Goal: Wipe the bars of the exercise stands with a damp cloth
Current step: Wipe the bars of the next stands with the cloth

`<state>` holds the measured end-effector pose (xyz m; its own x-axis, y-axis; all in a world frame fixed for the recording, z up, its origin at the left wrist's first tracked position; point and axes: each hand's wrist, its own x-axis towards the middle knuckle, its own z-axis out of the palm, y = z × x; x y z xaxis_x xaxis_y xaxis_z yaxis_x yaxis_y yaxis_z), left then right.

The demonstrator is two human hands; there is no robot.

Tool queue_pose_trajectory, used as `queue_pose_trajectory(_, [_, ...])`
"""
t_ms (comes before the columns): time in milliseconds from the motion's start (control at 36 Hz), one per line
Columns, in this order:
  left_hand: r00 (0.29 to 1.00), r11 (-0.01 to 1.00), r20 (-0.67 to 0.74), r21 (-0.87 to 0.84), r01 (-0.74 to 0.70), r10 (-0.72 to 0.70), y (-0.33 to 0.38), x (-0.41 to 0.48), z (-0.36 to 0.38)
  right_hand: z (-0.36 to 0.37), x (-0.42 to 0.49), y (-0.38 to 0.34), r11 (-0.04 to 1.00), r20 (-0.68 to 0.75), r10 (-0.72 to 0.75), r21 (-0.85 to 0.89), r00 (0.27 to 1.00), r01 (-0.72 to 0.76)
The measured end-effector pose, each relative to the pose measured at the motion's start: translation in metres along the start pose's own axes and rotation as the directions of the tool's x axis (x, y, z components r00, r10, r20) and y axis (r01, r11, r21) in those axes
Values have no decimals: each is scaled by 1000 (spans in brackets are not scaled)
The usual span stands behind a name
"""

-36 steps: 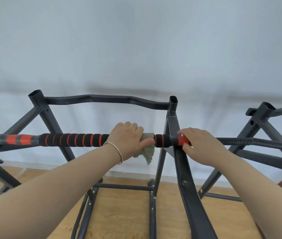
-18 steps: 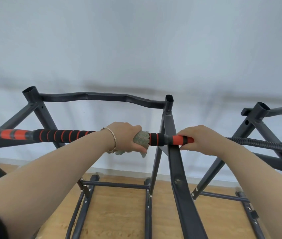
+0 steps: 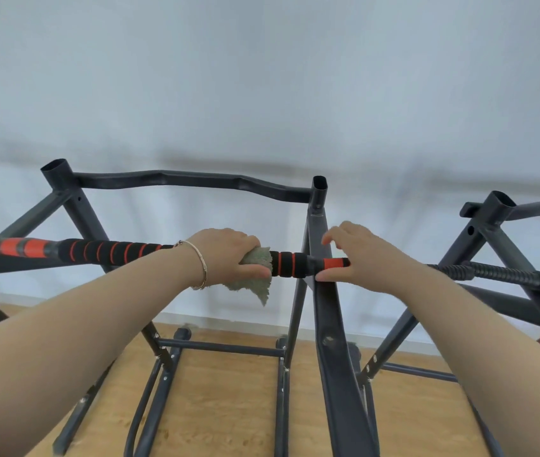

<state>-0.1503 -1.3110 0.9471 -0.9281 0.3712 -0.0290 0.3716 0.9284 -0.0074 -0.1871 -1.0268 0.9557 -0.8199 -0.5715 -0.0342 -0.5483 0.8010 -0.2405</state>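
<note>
We find the left hand (image 3: 225,255) curled over the bar (image 3: 113,251), clamping the green cloth (image 3: 255,288) round the black foam grip. The cloth sits on the bar beside the last orange rings, with one corner hanging loose beneath it. Compared with half a second ago, the hand and cloth remain at much the same spot on the bar, but more cloth now hangs below it.

The right hand (image 3: 364,258) has changed. It was closed round the orange section of the bar; its fingers (image 3: 331,234) are now lifted and spread above the bar. Only the thumb lies against the near side of the bar. We cannot tell whether the palm touches it.

A bracelet (image 3: 203,272) is on the left wrist, near the bar. The stand (image 3: 334,374) crosses under the bar between the two hands. The wooden floor (image 3: 229,400) lies well below the bar.
</note>
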Motion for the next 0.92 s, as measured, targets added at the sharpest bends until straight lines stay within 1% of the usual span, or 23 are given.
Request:
queue_pose_trajectory(28, [1000, 999, -9, 41, -12, 12, 1, 2, 1, 4, 1, -6, 999, -50, -36, -33, 998, 34])
queue_pose_trajectory(83, [1000, 997, 6, 68, -19, 19, 3, 5, 2, 12, 5, -18, 990, -100, -121, -90, 988, 112])
queue_pose_trajectory(194, [996, 998, 83, 53, 14, -19, 5, 1, 2, 21, 15, -28, 975, -88, -213, -83, 973, 206])
queue_pose_trajectory(306, [997, 993, 33, 101, 66, -69, 6, -2, 3, 23, 20, -22, 966, -85, -258, -58, 963, 253])
queue_pose_trajectory(361, [996, 990, 15, 116, 83, -85, 7, -1, 4, 21, 22, -19, 968, -59, -249, -25, 967, 248])
queue_pose_trajectory(389, [995, 988, 2, 126, 94, -95, 7, -1, 4, 19, 24, -18, 973, -36, -227, 20, 973, 228])
queue_pose_trajectory(472, [990, 970, -75, 205, 135, -122, 10, -1, 11, 7, 30, -20, 975, 80, -136, 187, 987, 119])
queue_pose_trajectory(528, [981, 953, -140, 255, 165, -132, 11, -1, 16, -1, 33, -23, 975, 145, -107, 209, 984, 75])
queue_pose_trajectory(583, [976, 947, -159, 259, 187, -150, 12, 0, 18, -6, 33, -27, 987, 174, -107, 134, 979, 84])
queue_pose_trajectory(611, [976, 950, -140, 243, 195, -164, 12, 1, 17, -7, 32, -30, 993, 173, -117, 38, 978, 112])
queue_pose_trajectory(639, [978, 957, -101, 213, 199, -181, 11, 3, 15, -5, 32, -35, 985, 161, -124, -97, 979, 141])
queue_pose_trajectory(694, [979, 973, 11, 115, 201, -204, 8, 7, 8, 4, 31, -47, 919, 89, -139, -360, 986, 162])
queue_pose_trajectory(722, [977, 978, 67, 58, 201, -204, 7, 9, 4, 10, 31, -55, 885, 45, -144, -440, 989, 149])
queue_pose_trajectory(750, [973, 980, 117, 4, 199, -198, 6, 12, -1, 16, 32, -61, 869, 4, -140, -480, 990, 125])
queue_pose_trajectory(806, [966, 979, 190, -69, 191, -175, 2, 17, -7, 28, 37, -72, 863, -48, -112, -500, 993, 73])
queue_pose_trajectory(861, [961, 980, 232, -90, 176, -152, -2, 22, -8, 35, 44, -76, 868, -80, -87, -496, 993, 36])
queue_pose_trajectory(917, [961, 982, 244, -106, 159, -129, -6, 25, -8, 37, 52, -76, 876, -107, -80, -481, 991, 19])
